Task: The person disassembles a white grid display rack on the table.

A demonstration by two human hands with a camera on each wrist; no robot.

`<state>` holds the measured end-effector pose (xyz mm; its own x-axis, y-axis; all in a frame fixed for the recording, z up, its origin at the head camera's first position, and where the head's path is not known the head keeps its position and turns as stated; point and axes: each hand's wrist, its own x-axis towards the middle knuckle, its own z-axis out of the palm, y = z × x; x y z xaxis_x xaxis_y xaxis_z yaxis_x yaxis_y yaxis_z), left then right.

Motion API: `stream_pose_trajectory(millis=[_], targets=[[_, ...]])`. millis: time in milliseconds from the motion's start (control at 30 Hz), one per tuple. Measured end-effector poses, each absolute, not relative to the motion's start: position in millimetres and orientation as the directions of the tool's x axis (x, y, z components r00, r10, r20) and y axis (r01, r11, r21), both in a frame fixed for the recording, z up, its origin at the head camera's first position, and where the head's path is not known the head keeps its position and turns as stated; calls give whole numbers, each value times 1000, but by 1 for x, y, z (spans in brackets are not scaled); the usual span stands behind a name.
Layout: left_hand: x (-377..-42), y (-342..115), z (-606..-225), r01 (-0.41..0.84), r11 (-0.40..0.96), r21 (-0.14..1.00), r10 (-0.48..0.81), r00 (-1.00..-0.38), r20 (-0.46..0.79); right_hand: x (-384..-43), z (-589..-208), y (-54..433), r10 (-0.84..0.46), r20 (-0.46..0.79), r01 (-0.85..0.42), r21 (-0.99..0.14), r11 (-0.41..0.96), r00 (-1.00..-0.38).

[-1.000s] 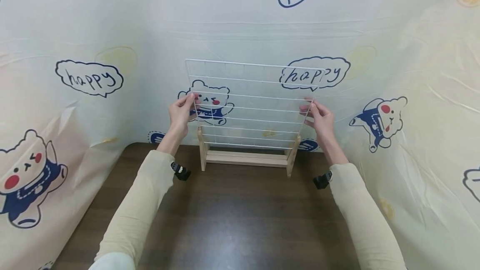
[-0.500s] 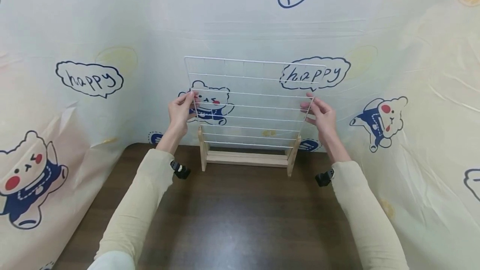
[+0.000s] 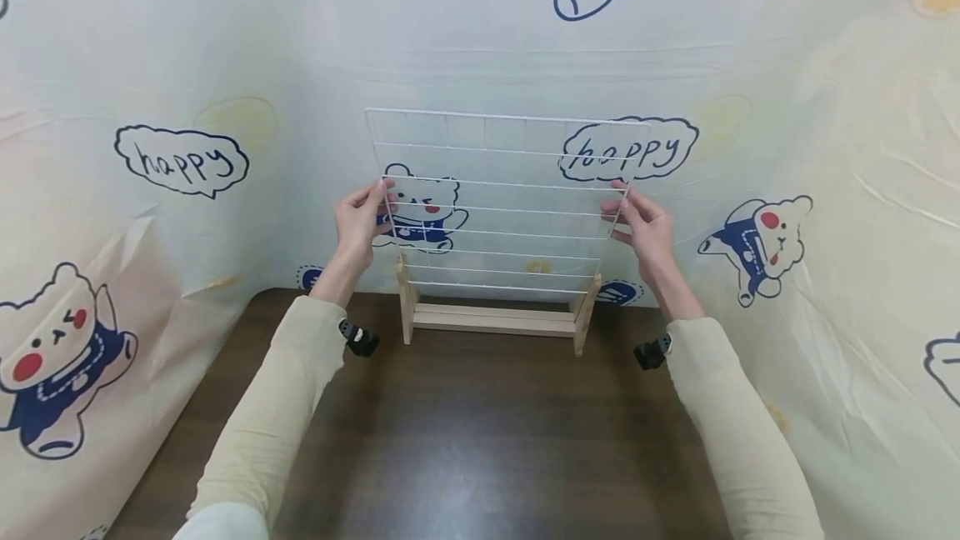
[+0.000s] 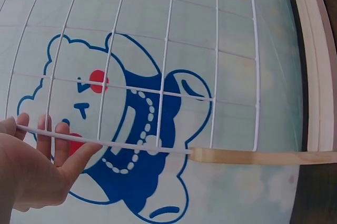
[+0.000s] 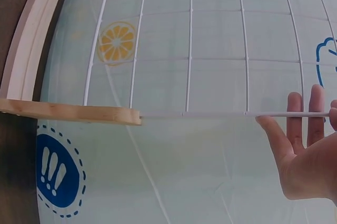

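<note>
A white wire grid panel (image 3: 502,183) stands upright, its lower side edges between the uprights of a light wooden stand (image 3: 495,321). My left hand (image 3: 356,219) pinches the panel's left edge, thumb on the near side and fingers behind the wire. On the opposite edge, my right hand (image 3: 647,227) holds the wire in much the same way. In the left wrist view the edge wire meets the top of one wooden upright (image 4: 237,156). The right wrist view has the other upright (image 5: 79,112) lined up with the panel's edge wire.
The stand rests near the back of a dark brown table (image 3: 465,440). Behind and at both sides hangs a pale printed cloth (image 3: 480,23) with cartoon bears and "happy" bubbles. Small black wrist cameras sit on my left wrist (image 3: 360,340) and right wrist (image 3: 651,352).
The panel's top edge has risen a little, more at its right corner. My right hand has shifted slightly up and to the right, while the left has barely moved. The wooden stand stays put.
</note>
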<state>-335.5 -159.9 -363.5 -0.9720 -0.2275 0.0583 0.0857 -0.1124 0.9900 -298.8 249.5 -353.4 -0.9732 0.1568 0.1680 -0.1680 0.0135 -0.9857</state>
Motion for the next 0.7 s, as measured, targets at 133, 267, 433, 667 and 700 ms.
stream_pose_trajectory(millis=[133,267,433,667,700], targets=[[-337,-160,-357,90,-108,990,-225,-972,64,-298,-350,250,157,172,-174,-985,3,-973],[-337,-159,-352,105,-99,990,-216,-973,81,-297,-346,250,161,178,-181,-983,-6,-971],[-338,-159,-347,114,-82,990,-213,-972,95,-295,-343,250,160,188,-193,-981,-16,-969],[-339,-158,-342,132,-86,988,-215,-970,111,-293,-339,251,148,222,-229,-973,-34,-964],[-339,-158,-341,133,-84,988,-216,-970,112,-293,-338,251,149,223,-230,-973,-34,-963]])
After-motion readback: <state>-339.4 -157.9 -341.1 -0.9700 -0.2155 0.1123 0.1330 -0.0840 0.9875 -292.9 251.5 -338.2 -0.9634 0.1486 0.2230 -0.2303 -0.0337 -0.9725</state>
